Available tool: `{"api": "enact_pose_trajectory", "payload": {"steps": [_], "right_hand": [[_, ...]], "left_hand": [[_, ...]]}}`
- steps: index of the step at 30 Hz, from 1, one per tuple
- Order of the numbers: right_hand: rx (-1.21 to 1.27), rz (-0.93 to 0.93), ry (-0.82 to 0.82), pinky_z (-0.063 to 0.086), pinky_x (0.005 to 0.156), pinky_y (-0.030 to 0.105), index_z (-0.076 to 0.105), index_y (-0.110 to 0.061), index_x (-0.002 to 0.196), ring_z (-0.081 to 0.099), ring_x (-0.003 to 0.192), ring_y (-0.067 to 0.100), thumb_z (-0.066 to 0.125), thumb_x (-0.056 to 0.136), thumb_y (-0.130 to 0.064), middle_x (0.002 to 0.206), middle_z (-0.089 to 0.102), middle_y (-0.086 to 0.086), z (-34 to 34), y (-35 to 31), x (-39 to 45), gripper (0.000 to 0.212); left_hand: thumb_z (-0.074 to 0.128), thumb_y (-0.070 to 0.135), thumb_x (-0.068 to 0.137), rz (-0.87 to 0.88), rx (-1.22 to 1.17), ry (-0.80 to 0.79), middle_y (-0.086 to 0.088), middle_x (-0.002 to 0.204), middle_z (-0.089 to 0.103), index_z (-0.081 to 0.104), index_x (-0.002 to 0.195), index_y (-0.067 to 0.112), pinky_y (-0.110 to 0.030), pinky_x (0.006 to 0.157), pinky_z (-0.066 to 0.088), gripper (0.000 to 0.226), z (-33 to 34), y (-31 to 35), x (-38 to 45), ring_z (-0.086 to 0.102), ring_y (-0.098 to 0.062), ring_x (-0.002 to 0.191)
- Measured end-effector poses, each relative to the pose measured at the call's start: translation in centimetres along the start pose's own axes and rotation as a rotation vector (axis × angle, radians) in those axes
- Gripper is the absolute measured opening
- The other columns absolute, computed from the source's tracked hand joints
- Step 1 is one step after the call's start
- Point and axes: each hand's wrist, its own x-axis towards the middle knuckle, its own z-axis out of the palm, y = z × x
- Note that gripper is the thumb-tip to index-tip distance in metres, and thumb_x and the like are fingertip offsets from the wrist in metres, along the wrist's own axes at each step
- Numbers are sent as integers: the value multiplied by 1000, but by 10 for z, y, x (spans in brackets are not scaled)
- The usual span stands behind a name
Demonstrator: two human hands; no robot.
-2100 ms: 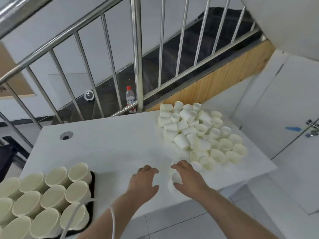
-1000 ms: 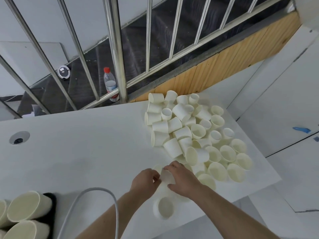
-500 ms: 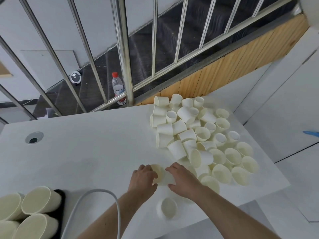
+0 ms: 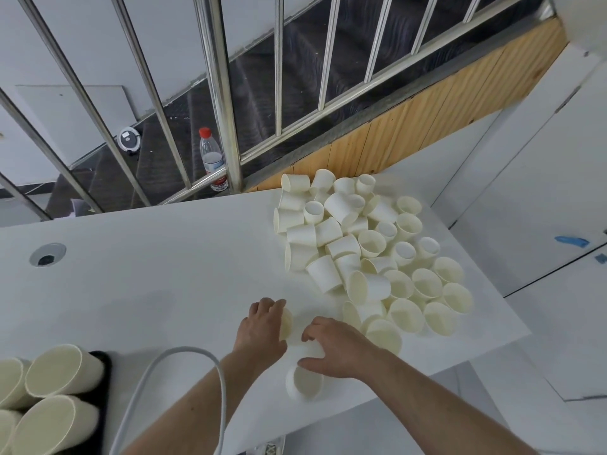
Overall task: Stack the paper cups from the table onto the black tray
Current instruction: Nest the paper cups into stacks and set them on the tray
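Stair railings back a white worktop where loose paper cups lie heaped at right, within reach. Left hand curls round one cup; right hand grips another lying on its side, likely for nesting. Black tray waits at left.

— What can't be made out?
— The black tray is cut by the frame's left edge, mostly covered by its cups.
— And the hands?
— The left hand hides most of a cup (the grip itself is unclear); the right hand covers another.
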Motion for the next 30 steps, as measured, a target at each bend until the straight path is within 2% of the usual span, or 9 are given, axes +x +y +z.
{"api": "enact_pose_trajectory", "payload": {"steps": [5, 11, 14, 19, 25, 30], "right_hand": [[-2, -33, -5, 43, 97, 30, 53, -22, 132, 52, 116, 14, 59, 88, -52, 128, 52, -7, 6, -6, -6, 53], [-48, -101, -56, 43, 98, 31, 47, -25, 137, 47, 121, 14, 73, 74, -56, 132, 48, -7, 16, -15, -17, 75], [-144, -112, -101, 44, 99, 34, 45, -23, 138, 45, 123, 18, 74, 76, -44, 135, 45, -3, 24, -20, -20, 72], [-147, -92, -98, 45, 98, 34, 46, -18, 139, 47, 121, 23, 62, 85, -23, 134, 44, 2, 31, -19, -19, 57], [-3, -51, 37, 42, 101, 31, 48, -20, 136, 44, 123, 19, 62, 86, -27, 134, 43, -3, 22, -20, -15, 53], [244, 67, 278, 38, 104, 25, 50, -20, 135, 47, 124, 14, 63, 86, -26, 134, 45, -6, 2, -17, -7, 51]], "left_hand": [[65, 22, 80, -29, 10, -7, 0, 140, 33, 29, 144, 22, -32, 96, 45, 74, 1, -1, -20, 34, -22, 128], [65, 21, 80, -81, 0, 7, 0, 141, 33, 28, 145, 23, -31, 96, 45, 74, 6, -1, -49, 35, -22, 129], [65, 22, 81, -109, -7, 21, 1, 142, 33, 28, 145, 24, -31, 98, 45, 74, 8, -2, -65, 35, -21, 129], [64, 22, 82, -129, -19, 38, 2, 141, 33, 28, 144, 25, -31, 97, 44, 72, 14, -6, -80, 36, -20, 128], [66, 28, 83, -127, -35, 50, 3, 144, 32, 26, 145, 27, -32, 102, 40, 74, 15, -12, -83, 36, -20, 129], [69, 48, 78, -107, -64, 93, 6, 149, 28, 24, 146, 29, -35, 112, 25, 84, 14, -15, -78, 29, -18, 137]]}}
